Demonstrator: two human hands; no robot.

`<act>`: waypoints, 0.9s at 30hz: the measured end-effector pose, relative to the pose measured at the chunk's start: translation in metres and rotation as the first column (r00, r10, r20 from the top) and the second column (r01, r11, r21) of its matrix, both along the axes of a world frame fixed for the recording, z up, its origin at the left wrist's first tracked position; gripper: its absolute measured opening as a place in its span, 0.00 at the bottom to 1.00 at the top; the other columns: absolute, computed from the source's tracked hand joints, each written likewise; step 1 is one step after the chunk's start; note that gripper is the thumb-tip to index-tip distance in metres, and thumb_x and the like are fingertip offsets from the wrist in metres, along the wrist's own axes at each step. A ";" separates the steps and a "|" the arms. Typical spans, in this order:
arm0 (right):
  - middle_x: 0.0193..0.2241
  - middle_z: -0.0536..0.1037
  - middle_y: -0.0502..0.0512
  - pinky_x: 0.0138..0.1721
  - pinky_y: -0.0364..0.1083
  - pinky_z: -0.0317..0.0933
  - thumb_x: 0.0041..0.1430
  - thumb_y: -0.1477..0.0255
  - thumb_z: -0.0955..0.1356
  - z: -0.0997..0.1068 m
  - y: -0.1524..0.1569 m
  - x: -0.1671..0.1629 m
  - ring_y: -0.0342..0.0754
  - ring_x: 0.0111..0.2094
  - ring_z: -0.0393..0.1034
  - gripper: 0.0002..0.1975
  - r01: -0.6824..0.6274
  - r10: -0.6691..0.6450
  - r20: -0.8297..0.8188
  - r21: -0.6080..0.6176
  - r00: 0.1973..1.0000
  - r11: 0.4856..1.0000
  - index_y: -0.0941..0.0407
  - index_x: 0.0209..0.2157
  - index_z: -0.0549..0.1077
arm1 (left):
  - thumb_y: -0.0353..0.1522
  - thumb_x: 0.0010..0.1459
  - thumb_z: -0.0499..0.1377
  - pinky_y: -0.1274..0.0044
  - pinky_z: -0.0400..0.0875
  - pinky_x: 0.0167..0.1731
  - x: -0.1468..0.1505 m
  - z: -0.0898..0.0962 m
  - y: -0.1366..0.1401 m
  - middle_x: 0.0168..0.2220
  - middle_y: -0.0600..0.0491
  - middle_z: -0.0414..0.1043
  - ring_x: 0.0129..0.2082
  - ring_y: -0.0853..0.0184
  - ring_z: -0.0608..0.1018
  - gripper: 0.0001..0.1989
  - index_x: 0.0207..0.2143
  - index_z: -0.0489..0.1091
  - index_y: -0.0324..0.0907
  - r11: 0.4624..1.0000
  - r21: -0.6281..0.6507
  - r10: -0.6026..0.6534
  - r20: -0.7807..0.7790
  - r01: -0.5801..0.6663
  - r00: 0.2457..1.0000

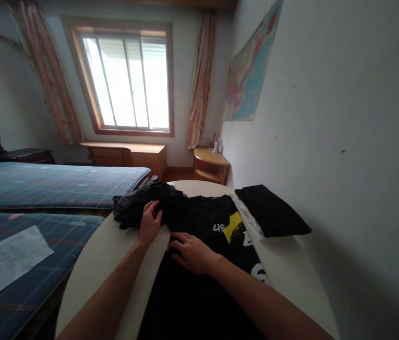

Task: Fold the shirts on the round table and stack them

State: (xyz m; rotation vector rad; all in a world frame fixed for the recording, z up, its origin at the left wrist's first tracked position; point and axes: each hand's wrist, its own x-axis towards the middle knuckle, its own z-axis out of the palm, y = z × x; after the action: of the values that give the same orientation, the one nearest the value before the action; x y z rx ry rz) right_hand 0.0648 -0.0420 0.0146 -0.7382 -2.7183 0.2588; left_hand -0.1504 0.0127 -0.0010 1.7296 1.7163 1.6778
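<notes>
A black T-shirt (202,217) with a yellow patch and white lettering lies spread on a round cream table (103,264). My left hand (150,222) rests on the dark cloth at the shirt's left upper part, thumb apart from the fingers. Beside it, at the far left edge of the table, is a bunched dark garment (128,208); where it parts from the shirt I cannot tell. My right hand (195,252) lies palm down near the shirt's left side edge, fingers spread. A folded black cloth (273,210) sits right of the shirt, over a whitish strip (247,215).
Left of the table stand two plaid mattresses (61,184), one with a paper sheet (11,264) on it. A white wall (362,189) runs close along the right. A corner shelf (211,158) and a low wooden cabinet (149,153) stand beyond, near the window (124,80).
</notes>
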 end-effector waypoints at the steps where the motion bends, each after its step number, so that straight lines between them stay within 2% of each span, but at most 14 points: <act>1: 0.63 0.64 0.59 0.60 0.54 0.59 0.65 0.66 0.66 0.000 -0.001 0.002 0.56 0.61 0.62 0.18 0.000 0.000 -0.007 -0.011 1.000 1.000 0.52 0.55 0.70 | 0.34 0.61 0.54 0.68 0.70 0.56 0.001 0.001 0.000 0.60 0.42 0.61 0.57 0.59 0.72 0.23 0.58 0.66 0.37 1.000 0.023 -0.017 0.012 0.016 1.000; 3: 0.64 0.64 0.59 0.61 0.54 0.58 0.65 0.66 0.66 0.001 -0.002 0.004 0.56 0.62 0.61 0.17 -0.006 0.006 -0.019 -0.032 1.000 0.999 0.52 0.55 0.70 | 0.33 0.60 0.55 0.68 0.67 0.59 0.003 0.001 -0.001 0.65 0.42 0.53 0.61 0.58 0.68 0.28 0.63 0.60 0.39 0.996 0.060 -0.072 0.005 0.071 0.997; 6: 0.63 0.65 0.60 0.63 0.55 0.54 0.65 0.66 0.66 0.001 -0.003 0.006 0.55 0.64 0.58 0.21 -0.038 0.035 -0.039 -0.072 0.999 0.997 0.53 0.58 0.67 | 0.30 0.59 0.56 0.65 0.55 0.66 0.008 -0.001 -0.003 0.69 0.44 0.45 0.68 0.56 0.56 0.36 0.68 0.51 0.41 0.985 0.079 -0.147 -0.093 0.154 0.985; 8: 0.63 0.66 0.61 0.64 0.55 0.53 0.65 0.66 0.66 0.000 -0.001 0.006 0.55 0.64 0.58 0.23 -0.056 0.049 -0.064 -0.110 0.997 0.992 0.55 0.60 0.65 | 0.27 0.58 0.55 0.63 0.49 0.68 0.010 -0.001 -0.005 0.70 0.45 0.44 0.70 0.57 0.52 0.38 0.69 0.48 0.42 0.979 0.097 -0.165 -0.158 0.181 0.974; 10: 0.62 0.67 0.62 0.63 0.54 0.54 0.65 0.67 0.65 -0.001 0.005 0.005 0.53 0.63 0.60 0.23 -0.039 0.023 -0.110 -0.140 0.994 0.989 0.56 0.60 0.64 | 0.24 0.57 0.53 0.63 0.48 0.68 0.011 0.001 -0.006 0.70 0.46 0.46 0.70 0.58 0.52 0.38 0.69 0.48 0.42 0.976 0.120 -0.157 -0.191 0.182 0.969; 13: 0.57 0.71 0.62 0.61 0.53 0.58 0.65 0.71 0.64 -0.001 0.022 0.001 0.53 0.59 0.64 0.21 0.110 -0.139 -0.191 -0.152 0.972 0.982 0.57 0.58 0.66 | 0.22 0.57 0.50 0.64 0.50 0.68 0.011 0.004 -0.007 0.69 0.47 0.51 0.68 0.60 0.57 0.35 0.68 0.53 0.43 0.977 0.140 -0.133 -0.195 0.162 0.972; 17: 0.54 0.74 0.62 0.59 0.51 0.59 0.66 0.73 0.63 0.005 0.053 -0.004 0.52 0.55 0.68 0.19 0.313 -0.353 -0.245 -0.189 0.903 0.931 0.59 0.57 0.66 | 0.22 0.57 0.49 0.64 0.54 0.67 0.012 0.004 -0.008 0.66 0.47 0.57 0.67 0.61 0.59 0.32 0.65 0.57 0.42 0.980 0.142 -0.115 -0.168 0.140 0.979; 19: 0.52 0.75 0.62 0.56 0.49 0.60 0.66 0.73 0.63 0.007 0.069 -0.006 0.52 0.53 0.69 0.19 0.358 -0.406 -0.233 -0.222 0.884 0.907 0.60 0.57 0.66 | 0.23 0.58 0.50 0.64 0.62 0.62 0.013 0.002 -0.007 0.64 0.44 0.60 0.62 0.59 0.67 0.29 0.63 0.59 0.41 0.989 0.115 -0.082 -0.116 0.095 0.990; 21: 0.50 0.77 0.62 0.55 0.49 0.61 0.66 0.74 0.62 0.007 0.084 -0.007 0.52 0.52 0.70 0.18 0.387 -0.437 -0.212 -0.241 0.874 0.890 0.61 0.57 0.66 | 0.26 0.58 0.53 0.65 0.71 0.53 0.014 0.000 -0.007 0.60 0.42 0.64 0.49 0.61 0.77 0.28 0.62 0.60 0.40 0.998 0.055 -0.005 -0.026 0.007 1.000; 22: 0.49 0.77 0.62 0.54 0.49 0.61 0.66 0.74 0.62 0.007 0.092 -0.008 0.52 0.52 0.70 0.18 0.397 -0.448 -0.206 -0.244 0.870 0.885 0.61 0.57 0.65 | 0.28 0.58 0.55 0.66 0.74 0.49 0.014 -0.001 -0.008 0.58 0.42 0.66 0.42 0.63 0.79 0.28 0.61 0.59 0.39 0.999 0.017 0.042 0.019 -0.042 0.999; 24: 0.50 0.77 0.63 0.54 0.49 0.61 0.66 0.75 0.62 0.005 0.107 -0.010 0.52 0.52 0.70 0.18 0.414 -0.465 -0.200 -0.251 0.862 0.875 0.61 0.57 0.66 | 0.32 0.57 0.58 0.68 0.75 0.42 0.014 -0.002 -0.008 0.52 0.43 0.71 0.33 0.66 0.78 0.29 0.61 0.58 0.39 0.991 -0.050 0.128 0.083 -0.124 0.988; 27: 0.52 0.75 0.64 0.55 0.48 0.61 0.67 0.75 0.62 0.004 0.128 -0.014 0.51 0.53 0.70 0.18 0.434 -0.487 -0.198 -0.258 0.851 0.863 0.61 0.56 0.67 | 0.37 0.56 0.61 0.71 0.75 0.37 0.013 -0.003 -0.010 0.42 0.47 0.75 0.32 0.64 0.78 0.25 0.54 0.63 0.38 0.977 -0.120 0.187 0.106 -0.175 0.977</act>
State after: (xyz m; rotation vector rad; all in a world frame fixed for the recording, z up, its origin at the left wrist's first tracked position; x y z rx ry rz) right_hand 0.0504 0.0862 0.0185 -1.2935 -2.2045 0.4838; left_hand -0.1372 0.0031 -0.0039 1.4359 1.9224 1.6834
